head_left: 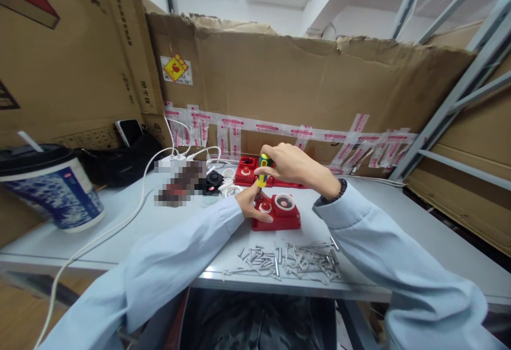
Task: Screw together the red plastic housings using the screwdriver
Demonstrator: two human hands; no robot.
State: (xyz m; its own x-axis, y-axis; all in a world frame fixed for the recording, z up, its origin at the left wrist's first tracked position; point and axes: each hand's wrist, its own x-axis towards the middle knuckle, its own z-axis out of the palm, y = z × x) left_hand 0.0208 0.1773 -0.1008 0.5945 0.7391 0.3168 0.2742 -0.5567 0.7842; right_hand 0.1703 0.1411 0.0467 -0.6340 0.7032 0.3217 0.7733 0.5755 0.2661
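Note:
My right hand [283,163] is closed around the yellow and green handle of a screwdriver [263,166], which stands nearly upright with its shaft pointing down. Under it, a red device housing [279,223] with a white-ringed round part and a red button rests on the table. My left hand [250,202] grips the left end of that housing, thumb across its front and fingers beside the screwdriver's shaft. The screwdriver's tip is hidden behind the left hand. Just in front of the housing lie many loose silver screws [259,257], some mixed with thin clear strips.
More red housings [244,172] sit behind the hands. White cables and a power strip [172,163] run along the left back, near a black part [213,182]. A large paper cup [51,190] stands far left by a black bag [115,161]. Cardboard [271,84] walls the table's back.

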